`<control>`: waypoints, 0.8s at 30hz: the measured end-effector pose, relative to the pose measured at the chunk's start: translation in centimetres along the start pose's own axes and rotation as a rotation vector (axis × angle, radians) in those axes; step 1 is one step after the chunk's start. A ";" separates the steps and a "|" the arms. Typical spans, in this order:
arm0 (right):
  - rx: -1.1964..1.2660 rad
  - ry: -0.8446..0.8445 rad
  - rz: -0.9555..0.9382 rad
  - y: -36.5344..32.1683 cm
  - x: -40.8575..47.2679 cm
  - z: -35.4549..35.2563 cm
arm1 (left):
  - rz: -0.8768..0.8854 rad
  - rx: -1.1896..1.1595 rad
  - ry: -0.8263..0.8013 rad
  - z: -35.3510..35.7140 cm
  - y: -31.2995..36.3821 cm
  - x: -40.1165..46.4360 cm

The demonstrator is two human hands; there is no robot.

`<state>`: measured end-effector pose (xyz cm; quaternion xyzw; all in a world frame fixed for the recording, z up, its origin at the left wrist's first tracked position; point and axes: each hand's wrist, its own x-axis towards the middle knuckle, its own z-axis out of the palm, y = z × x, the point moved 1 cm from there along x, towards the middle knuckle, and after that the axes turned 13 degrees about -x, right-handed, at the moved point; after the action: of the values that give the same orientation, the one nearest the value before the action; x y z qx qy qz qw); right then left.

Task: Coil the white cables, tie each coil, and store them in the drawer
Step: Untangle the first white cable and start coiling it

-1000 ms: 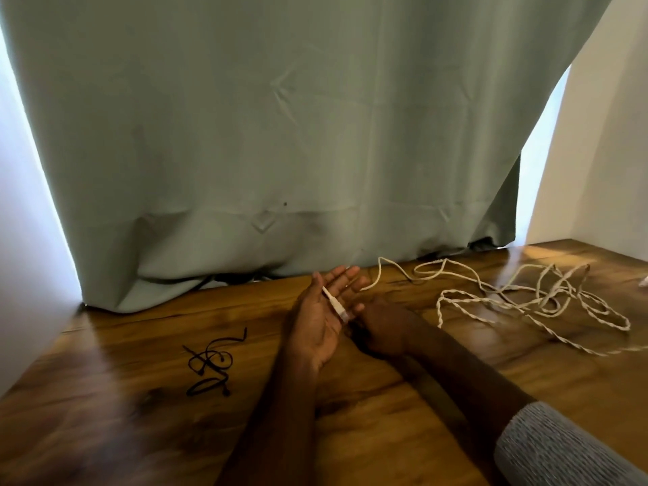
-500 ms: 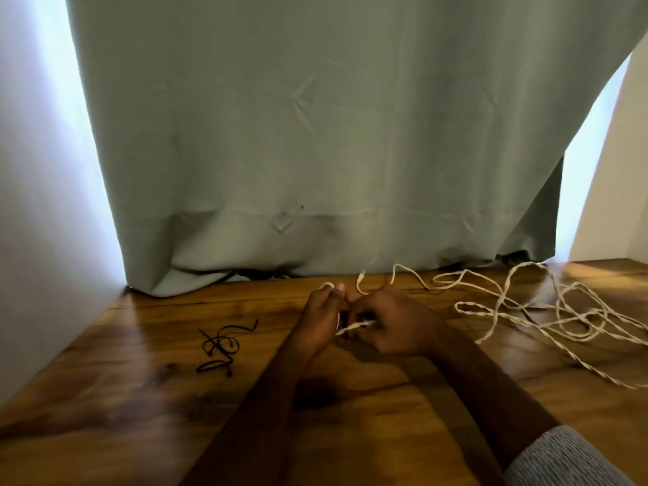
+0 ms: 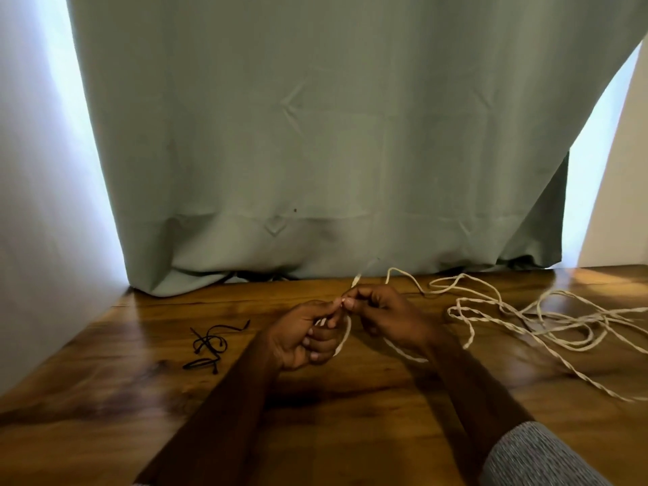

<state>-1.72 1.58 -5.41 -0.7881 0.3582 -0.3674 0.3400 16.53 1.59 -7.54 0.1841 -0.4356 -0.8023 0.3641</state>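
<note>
First loop of the white cable going in, mid-table.

Both hands meet near the middle of the table (image 3: pixel 105 433): the left hand (image 3: pixel 305 336) is curled shut round a short loop of white cable (image 3: pixel 547 319), and the right hand (image 3: pixel 384 319) pinches the same cable at its fingers (image 3: pixel 349 303), the plug end poking up toward the back edge. The rest lies tangled toward the right edge, so I'd judge coiling has barely begun; next the right hand must draw slack free without snagging. Black ties (image 3: pixel 210 345) wait toward the left edge. No drawer or other container is visible.
</note>
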 end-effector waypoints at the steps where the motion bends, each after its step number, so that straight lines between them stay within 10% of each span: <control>1: 0.039 0.028 0.002 0.1 0.1 0.2 | 0.066 0.044 0.088 -0.1 -0.1 0.1; 6: 0.074 0.163 0.013 1.2 1.5 1.0 | 0.257 0.138 0.304 -0.1 -0.3 1.2; 17: 0.010 0.136 0.038 3.0 2.1 2.1 | 0.100 -0.363 0.018 0.0 0.1 0.9; 24: -0.210 0.402 -0.075 1.8 2.4 3.2 | 0.231 -0.214 0.195 0.2 -0.8 0.8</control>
<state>1.46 -0.42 -7.59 -0.7429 0.4254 -0.4901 0.1642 15.54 1.36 -8.10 0.1698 -0.3288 -0.7752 0.5120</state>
